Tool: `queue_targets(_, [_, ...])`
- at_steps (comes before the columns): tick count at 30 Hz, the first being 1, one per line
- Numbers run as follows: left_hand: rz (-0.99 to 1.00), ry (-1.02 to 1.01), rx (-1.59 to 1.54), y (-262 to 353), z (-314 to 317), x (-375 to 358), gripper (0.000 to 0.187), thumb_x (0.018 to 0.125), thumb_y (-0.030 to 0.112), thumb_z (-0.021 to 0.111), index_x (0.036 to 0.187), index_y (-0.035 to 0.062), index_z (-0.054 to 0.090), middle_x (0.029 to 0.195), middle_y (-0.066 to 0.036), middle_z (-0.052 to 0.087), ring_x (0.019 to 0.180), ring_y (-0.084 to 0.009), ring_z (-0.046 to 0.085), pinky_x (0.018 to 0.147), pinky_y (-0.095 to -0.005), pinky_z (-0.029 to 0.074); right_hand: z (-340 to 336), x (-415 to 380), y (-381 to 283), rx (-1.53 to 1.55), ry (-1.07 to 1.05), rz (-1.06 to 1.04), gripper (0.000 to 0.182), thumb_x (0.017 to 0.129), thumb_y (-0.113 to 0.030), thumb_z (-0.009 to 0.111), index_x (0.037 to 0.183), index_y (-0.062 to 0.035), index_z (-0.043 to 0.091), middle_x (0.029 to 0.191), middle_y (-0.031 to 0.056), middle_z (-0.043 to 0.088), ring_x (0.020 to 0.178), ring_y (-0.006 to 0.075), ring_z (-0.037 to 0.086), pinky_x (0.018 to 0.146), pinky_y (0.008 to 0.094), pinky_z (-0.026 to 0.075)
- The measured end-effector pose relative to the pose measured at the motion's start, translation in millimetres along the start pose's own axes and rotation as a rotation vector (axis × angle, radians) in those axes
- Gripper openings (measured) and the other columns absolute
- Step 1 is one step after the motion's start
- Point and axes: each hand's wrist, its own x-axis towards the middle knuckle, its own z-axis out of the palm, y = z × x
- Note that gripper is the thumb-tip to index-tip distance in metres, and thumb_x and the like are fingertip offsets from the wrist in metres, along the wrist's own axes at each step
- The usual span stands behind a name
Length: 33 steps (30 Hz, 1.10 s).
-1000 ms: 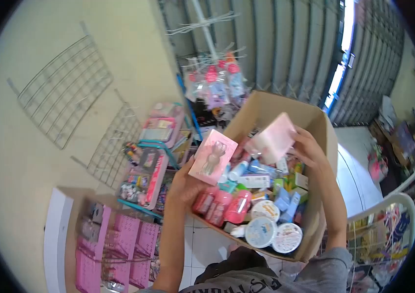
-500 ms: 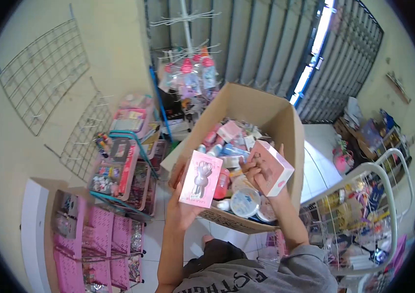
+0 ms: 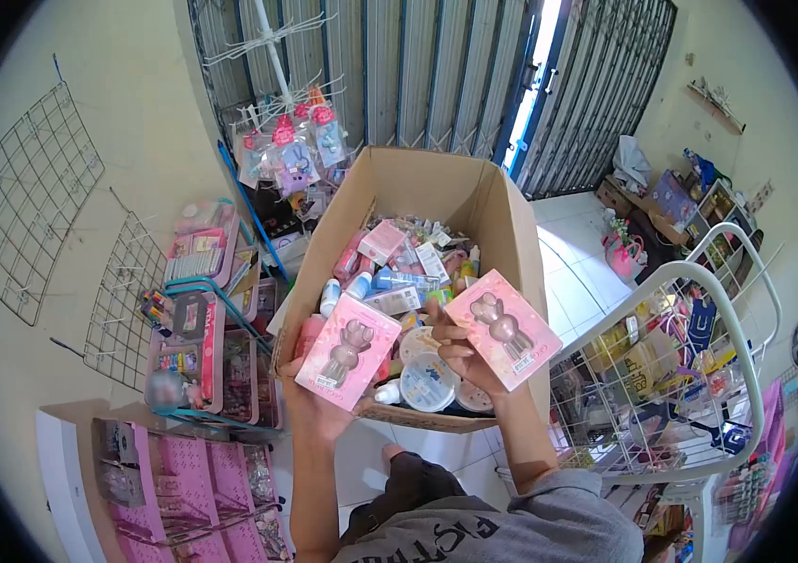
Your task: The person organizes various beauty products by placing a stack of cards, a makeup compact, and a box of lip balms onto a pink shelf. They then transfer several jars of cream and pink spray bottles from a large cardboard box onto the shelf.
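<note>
My left hand (image 3: 321,413) grips a pink box (image 3: 347,352) with a bear-shaped figure on its front and a small barcode label. In my right hand (image 3: 474,361) is a matching pink box (image 3: 504,328), its bear front also turned up toward me. Both are held above the near side of a large open cardboard carton (image 3: 523,244). Inside the carton lie bottles, small boxes and tubs, among them a round clear-lidded tub (image 3: 430,382), a blue bottle (image 3: 406,281) and another pink box (image 3: 382,242).
On the right stands a white wire basket rack (image 3: 699,272) full of packaged goods. Tiered trolley trays (image 3: 194,347) and a pink shelf unit (image 3: 178,469) are at the left. A display stand (image 3: 268,33) with hanging packets stands behind the carton, before a folding metal gate (image 3: 418,84).
The right box has turned from showing its side to showing its bear front. The left box now tilts more to the right. The whole view has shifted.
</note>
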Motion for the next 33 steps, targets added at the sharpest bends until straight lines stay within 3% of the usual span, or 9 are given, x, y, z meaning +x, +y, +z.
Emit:
queue_targets(3, [0.065, 0.027, -0.066, 3.4, -5.8, -7.2, 0.062, 0.066, 0.044, 0.044, 0.115, 0.0074, 0.038, 0.102, -0.017, 0.050, 0.075, -0.0322, 0.054, 0.043, -0.0361, 0.042, -7.6, 4.1, 8.6, 0.264, 0.095, 0.183, 0.044, 0.076, -0.035, 0.048, 0.114, -0.0140, 0.044, 0.113, 0.0143, 0.038, 0.068, 0.0139, 0.039, 0.055, 0.0240, 0.032])
queue_targets(5, [0.125, 0.086, -0.057, 7.0, -8.3, -17.2, 0.060, 0.066, 0.046, 0.042, 0.115, 0.0116, 0.040, 0.104, -0.016, 0.049, 0.077, -0.0330, 0.052, 0.043, -0.0341, 0.039, 8.3, 6.7, 29.9, 0.022, 0.015, 0.123, 0.063, 0.069, -0.049, 0.046, 0.117, -0.0089, 0.038, 0.109, 0.0175, 0.041, 0.067, 0.0196, 0.039, 0.054, 0.0288, 0.033])
queue_targets(7, [0.159, 0.062, -0.099, 16.1, -8.9, -35.2, 0.063, 0.066, 0.039, 0.048, 0.115, 0.0013, 0.036, 0.100, -0.017, 0.051, 0.079, -0.0328, 0.056, 0.049, -0.0425, 0.051, -3.7, 10.1, 38.3, 0.005, -0.042, 0.202, 0.070, 0.067, -0.048, 0.049, 0.123, -0.0101, 0.030, 0.110, 0.0177, 0.041, 0.068, 0.0213, 0.040, 0.054, 0.0305, 0.033])
queue_targets(11, [0.155, 0.242, 0.124, 43.9, -22.6, -92.6, 0.051, 0.070, 0.040, 0.042, 0.104, 0.0023, 0.048, 0.084, -0.015, 0.058, 0.062, -0.0274, 0.059, 0.042, -0.0380, 0.050, -6.7, 27.0, 74.4, -0.130, -0.158, 0.465, 0.077, 0.065, -0.046, 0.052, 0.125, -0.0076, 0.025, 0.115, 0.0169, 0.037, 0.066, 0.0222, 0.042, 0.053, 0.0308, 0.032])
queue_targets(19, [0.703, 1.016, 0.349, 44.9, 6.9, -217.2, 0.057, 0.078, 0.054, 0.030, 0.100, 0.0053, 0.051, 0.081, -0.006, 0.057, 0.062, -0.0151, 0.055, 0.040, -0.0295, 0.041, -28.3, 43.3, 182.7, -0.246, -0.090, 0.991, 0.077, 0.068, -0.049, 0.048, 0.127, -0.0071, 0.021, 0.112, 0.0131, 0.038, 0.066, 0.0223, 0.039, 0.052, 0.0306, 0.030])
queue_targets(20, [0.672, 0.657, 0.387, 42.3, -21.4, -257.1, 0.046, 0.081, 0.043, 0.038, 0.103, 0.0047, 0.047, 0.088, -0.005, 0.054, 0.072, -0.0143, 0.054, 0.049, -0.0282, 0.043, -40.5, 41.8, 198.0, -0.209, -0.098, 1.051, 0.079, 0.067, -0.047, 0.049, 0.127, -0.0056, 0.019, 0.112, 0.0104, 0.037, 0.066, 0.0224, 0.039, 0.054, 0.0317, 0.030])
queue_targets(24, [0.944, 1.027, 0.578, 5.2, -15.4, -316.7, 0.053, 0.063, 0.002, 0.064, 0.110, 0.0025, 0.038, 0.094, -0.006, 0.051, 0.086, -0.0133, 0.050, 0.067, -0.0259, 0.043, -56.4, 28.0, 263.0, -0.063, -0.023, 1.369, 0.083, 0.063, -0.043, 0.050, 0.127, -0.0047, 0.015, 0.109, 0.0142, 0.039, 0.066, 0.0235, 0.043, 0.059, 0.0327, 0.031])
queue_targets(27, [1.080, 1.244, 0.752, -18.4, -7.6, -358.0, 0.058, 0.058, -0.001, 0.066, 0.109, 0.0016, 0.039, 0.095, -0.006, 0.051, 0.088, -0.0138, 0.049, 0.072, -0.0265, 0.042, -68.2, 7.2, 300.6, 0.013, -0.044, 1.543, 0.073, 0.069, -0.047, 0.045, 0.127, -0.0112, 0.020, 0.108, 0.0109, 0.040, 0.068, 0.0225, 0.040, 0.058, 0.0306, 0.030])
queue_targets(33, [1.716, 1.202, 0.459, -55.4, -19.0, -417.7, 0.047, 0.063, 0.007, 0.064, 0.104, -0.0015, 0.043, 0.094, -0.007, 0.053, 0.088, -0.0167, 0.052, 0.076, -0.0278, 0.042, -88.6, -36.4, 358.8, 0.087, 0.282, 1.873, 0.060, 0.073, -0.050, 0.043, 0.120, -0.0138, 0.035, 0.115, 0.0123, 0.039, 0.072, 0.0250, 0.043, 0.061, 0.0323, 0.033])
